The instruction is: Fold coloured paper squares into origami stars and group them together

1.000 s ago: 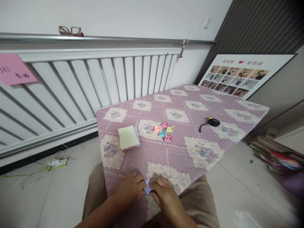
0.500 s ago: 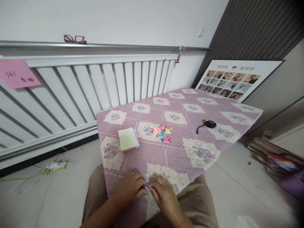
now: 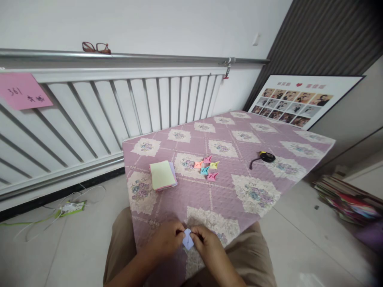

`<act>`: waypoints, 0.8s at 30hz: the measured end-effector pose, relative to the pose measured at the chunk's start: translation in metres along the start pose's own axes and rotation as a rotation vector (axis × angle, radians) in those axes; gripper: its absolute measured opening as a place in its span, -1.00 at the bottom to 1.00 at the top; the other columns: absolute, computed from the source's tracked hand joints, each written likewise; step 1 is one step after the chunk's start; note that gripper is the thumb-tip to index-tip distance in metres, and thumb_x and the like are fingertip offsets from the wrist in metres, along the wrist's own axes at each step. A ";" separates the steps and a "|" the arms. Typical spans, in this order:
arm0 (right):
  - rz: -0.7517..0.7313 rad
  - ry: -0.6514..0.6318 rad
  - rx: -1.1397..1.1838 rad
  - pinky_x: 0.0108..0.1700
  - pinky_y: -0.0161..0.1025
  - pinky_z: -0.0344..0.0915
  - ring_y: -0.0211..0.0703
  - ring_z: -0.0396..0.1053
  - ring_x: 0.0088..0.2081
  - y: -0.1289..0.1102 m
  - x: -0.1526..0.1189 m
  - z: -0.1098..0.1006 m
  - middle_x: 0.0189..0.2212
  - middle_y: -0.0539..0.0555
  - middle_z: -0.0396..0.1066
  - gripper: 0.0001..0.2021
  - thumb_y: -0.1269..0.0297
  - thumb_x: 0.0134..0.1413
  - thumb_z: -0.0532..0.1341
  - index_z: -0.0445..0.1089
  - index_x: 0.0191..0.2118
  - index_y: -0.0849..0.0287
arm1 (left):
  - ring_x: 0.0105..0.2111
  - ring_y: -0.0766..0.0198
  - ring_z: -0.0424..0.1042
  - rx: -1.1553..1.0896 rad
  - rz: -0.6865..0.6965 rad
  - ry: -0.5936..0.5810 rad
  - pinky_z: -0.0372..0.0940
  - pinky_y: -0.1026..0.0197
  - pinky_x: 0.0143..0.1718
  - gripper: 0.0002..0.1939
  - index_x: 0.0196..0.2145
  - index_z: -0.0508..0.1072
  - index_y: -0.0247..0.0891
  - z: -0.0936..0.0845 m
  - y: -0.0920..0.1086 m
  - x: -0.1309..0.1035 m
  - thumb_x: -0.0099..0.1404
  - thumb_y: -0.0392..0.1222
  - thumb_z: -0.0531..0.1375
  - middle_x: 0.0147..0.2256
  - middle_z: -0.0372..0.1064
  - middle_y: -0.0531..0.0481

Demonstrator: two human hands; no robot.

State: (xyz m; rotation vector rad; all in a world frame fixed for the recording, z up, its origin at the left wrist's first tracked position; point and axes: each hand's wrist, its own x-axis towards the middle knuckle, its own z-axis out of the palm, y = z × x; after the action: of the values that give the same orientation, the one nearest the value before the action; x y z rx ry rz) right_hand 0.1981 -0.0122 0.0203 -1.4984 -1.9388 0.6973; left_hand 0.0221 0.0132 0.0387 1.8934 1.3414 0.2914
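A small piece of folded lavender paper [image 3: 188, 240], roughly diamond-shaped with a crease down its middle, is held low over the near end of the table. My left hand [image 3: 168, 238] pinches its left edge between thumb and fingers. On the opposite edge, my right hand [image 3: 207, 242] pinches it the same way. Beyond the hands lie several small folded paper figures [image 3: 205, 170] in pink, orange, yellow and blue. To their left rests a stack of square paper sheets [image 3: 163, 175], pale yellow on top.
A patterned purple cloth covers the table [image 3: 191, 203]. A black and yellow tape measure [image 3: 267, 157] lies at the right. Behind stands a white radiator [image 3: 143, 103], with glasses [image 3: 96, 48] on the pipe above. A photo board [image 3: 302, 99] leans at the back right.
The lavender paper has been turned and opened out, so its flat diamond face now shows where only a narrow edge was visible. Both hands still grip it, with their fingers shifted.
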 end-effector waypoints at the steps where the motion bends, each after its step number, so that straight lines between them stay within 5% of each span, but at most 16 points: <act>1: 0.002 0.007 -0.024 -0.40 -0.31 0.30 -0.16 0.43 -0.45 0.001 0.000 0.002 -0.52 -0.02 0.46 -0.80 0.43 0.11 0.11 0.40 -0.47 0.10 | -0.33 0.24 0.44 0.024 -0.007 -0.002 0.22 0.27 -0.33 -0.79 -0.31 0.51 -0.26 0.000 0.001 0.001 0.24 -0.30 0.06 -0.34 0.51 0.00; 19: -0.169 0.118 -0.388 -0.30 -0.22 0.29 -0.10 0.40 -0.36 0.018 -0.008 0.021 -0.44 0.01 0.40 -0.89 0.45 0.13 0.21 0.35 -0.36 0.09 | -0.20 0.10 0.42 0.324 -0.122 -0.005 0.23 0.16 -0.22 -0.82 -0.16 0.41 -0.24 0.002 0.011 0.000 0.30 -0.22 0.10 -0.19 0.44 -0.08; 24: -0.216 0.079 -0.427 -0.25 -0.19 0.26 -0.10 0.37 -0.34 0.024 -0.009 0.025 -0.43 0.01 0.40 -0.87 0.43 0.18 0.20 0.36 -0.39 0.10 | -0.17 0.16 0.38 0.324 0.043 0.028 0.22 0.18 -0.15 -0.83 -0.22 0.45 -0.22 0.008 0.003 -0.002 0.33 -0.30 0.06 -0.16 0.40 -0.05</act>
State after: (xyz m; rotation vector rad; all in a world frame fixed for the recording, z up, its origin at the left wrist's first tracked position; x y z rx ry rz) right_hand 0.1984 -0.0167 -0.0152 -1.4932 -2.2401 0.1298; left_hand 0.0278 0.0075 0.0358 2.1931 1.4361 0.1274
